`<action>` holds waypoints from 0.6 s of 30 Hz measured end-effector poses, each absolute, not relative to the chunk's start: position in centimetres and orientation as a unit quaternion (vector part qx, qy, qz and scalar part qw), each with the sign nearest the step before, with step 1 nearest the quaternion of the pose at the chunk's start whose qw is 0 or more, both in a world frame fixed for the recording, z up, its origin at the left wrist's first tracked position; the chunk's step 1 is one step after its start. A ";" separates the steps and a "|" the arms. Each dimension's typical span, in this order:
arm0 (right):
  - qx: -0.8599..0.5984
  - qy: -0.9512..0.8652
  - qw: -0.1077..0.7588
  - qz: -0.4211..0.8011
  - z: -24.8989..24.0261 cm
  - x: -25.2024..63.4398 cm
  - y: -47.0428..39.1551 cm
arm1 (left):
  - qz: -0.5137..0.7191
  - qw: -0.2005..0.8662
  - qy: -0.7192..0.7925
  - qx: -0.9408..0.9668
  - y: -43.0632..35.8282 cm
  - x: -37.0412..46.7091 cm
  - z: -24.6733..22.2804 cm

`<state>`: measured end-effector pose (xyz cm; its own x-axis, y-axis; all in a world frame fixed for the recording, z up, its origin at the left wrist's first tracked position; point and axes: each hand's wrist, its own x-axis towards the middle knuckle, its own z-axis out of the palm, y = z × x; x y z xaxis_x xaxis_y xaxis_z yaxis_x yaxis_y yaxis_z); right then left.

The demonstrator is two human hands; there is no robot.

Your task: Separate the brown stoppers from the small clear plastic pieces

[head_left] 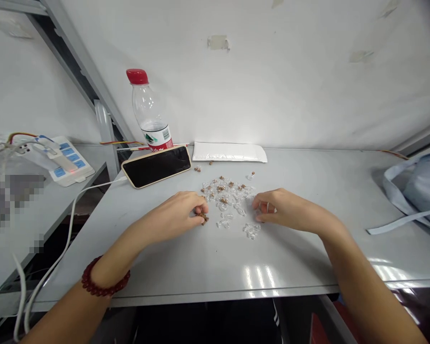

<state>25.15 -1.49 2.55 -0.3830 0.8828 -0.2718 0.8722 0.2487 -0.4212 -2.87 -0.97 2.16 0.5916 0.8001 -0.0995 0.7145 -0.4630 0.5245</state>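
Note:
A loose heap of small clear plastic pieces [232, 193] mixed with brown beads [220, 188] lies mid-table between my hands. My left hand [186, 212] is at the heap's left side, fingers curled and thumb close to them, on a small cluster of brown beads [202, 218]. Its fingertips partly hide that cluster. On the right side, my right hand [272, 205] has its fingers bent towards the thumb around a clear piece, which is mostly hidden. Close in front of it sits a small group of clear pieces [252, 231]. Another few clear pieces [224, 220] lie between the hands.
Behind the heap are a phone [157, 167] propped on its side, a red-capped bottle [146, 107] and a white padded packet [229, 152]. A white cable [71, 215] runs along the left to a power strip [69, 160]. A grey-blue fabric bag [423, 191] lies far right.

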 end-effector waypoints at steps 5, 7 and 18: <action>-0.541 -0.801 0.020 0.255 2.6 24.6 -1.5 | 0.119 0.247 0.483 0.831 -0.8 -3.0 2.3; -0.542 -0.796 0.047 0.266 2.8 24.7 -1.5 | 0.139 0.240 0.493 0.825 -0.9 -2.7 2.6; -0.443 -0.674 0.350 0.476 2.9 21.3 -2.9 | 0.249 0.322 0.373 0.834 -3.1 0.7 1.6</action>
